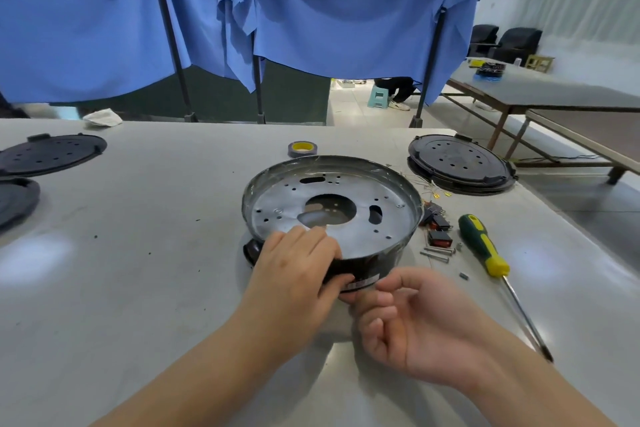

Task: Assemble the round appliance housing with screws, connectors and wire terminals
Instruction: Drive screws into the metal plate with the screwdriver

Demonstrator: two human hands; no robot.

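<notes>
A grey table (138,288) is seen under blue cloth; the round housing (332,208) sits at its middle, gripped at 6 o'clock by the left hand (294,274); the right hand (415,322) is loosely curled, holding nothing; parts seem not yet fitted; next, screws (438,252) at 3 o'clock must be picked.

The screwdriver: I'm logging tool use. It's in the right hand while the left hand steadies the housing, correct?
Not quite. In the head view the screwdriver lies on the table, untouched; the right hand holds nothing. The left hand does steady the housing.
</notes>
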